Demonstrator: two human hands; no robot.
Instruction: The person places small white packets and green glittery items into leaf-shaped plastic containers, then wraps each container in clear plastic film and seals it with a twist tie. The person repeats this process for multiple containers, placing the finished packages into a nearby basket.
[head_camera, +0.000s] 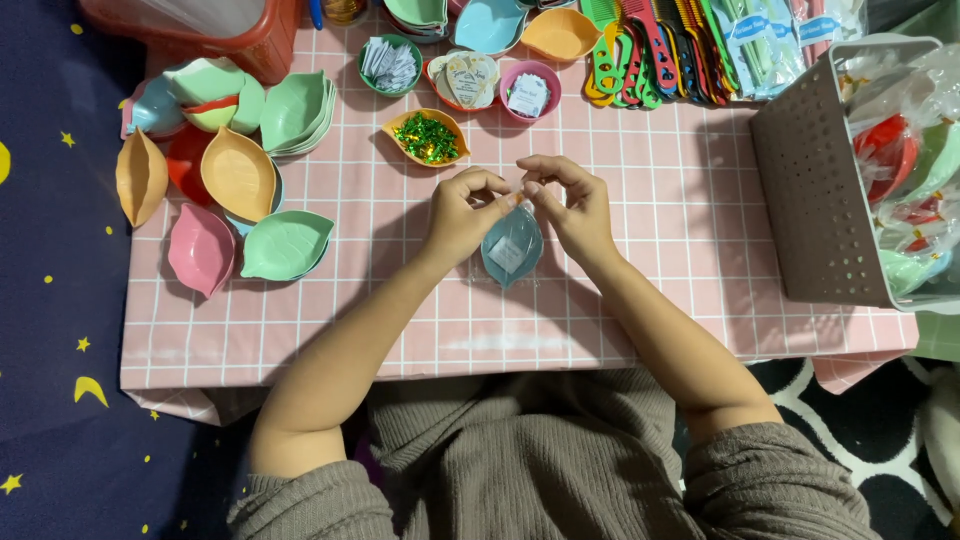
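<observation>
Partway through, by the look of it: left hand (462, 212) and right hand (572, 205) pinching clear wrap at the top of a blue leaf dish (512, 247) mid-tabletop (660, 200). Wrapped dishes (905, 180) already in grey basket (815, 190); bare dishes (240, 175) waiting left.

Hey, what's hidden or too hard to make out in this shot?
Head view:
- Whatever the left hand and right hand pinch: too small, covered by fingertips.
- Card on the blue leaf dish: too small.
- Grey basket contents: cut off, blurred by plastic.
</observation>
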